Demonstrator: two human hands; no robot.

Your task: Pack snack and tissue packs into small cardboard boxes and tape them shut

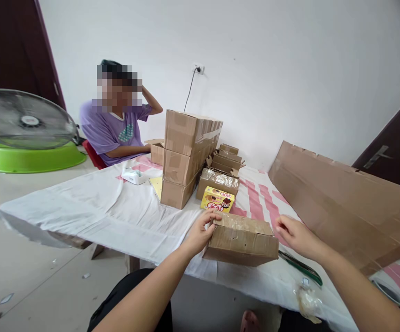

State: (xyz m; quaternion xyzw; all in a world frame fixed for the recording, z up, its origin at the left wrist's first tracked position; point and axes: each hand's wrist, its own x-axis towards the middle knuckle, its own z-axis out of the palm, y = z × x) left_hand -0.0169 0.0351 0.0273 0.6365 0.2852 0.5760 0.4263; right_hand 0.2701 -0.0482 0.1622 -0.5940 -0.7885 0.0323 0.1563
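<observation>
A closed cardboard box (243, 242) lies at the table's near edge, with tape across its top. My left hand (202, 233) grips its left end, fingertips on the top edge and thumb against the side. Just off the right end, my right hand (295, 235) is closed with fingers curled in a pinch. Whatever it may hold is too small to make out. A yellow printed carton (217, 199) stands directly behind the box. Beside its right end rests a green-handled tool (305, 269), partly hidden. Crumpled clear tape (308, 302) lies nearer to me.
Stacked cardboard boxes (179, 159) rise left of centre, with open boxes (226, 161) behind. A large cardboard sheet (345, 203) leans at right, near a tape roll (390, 291). A white device (133, 175) sits at left. Across the table a person (112, 129) sits near a fan (27, 120).
</observation>
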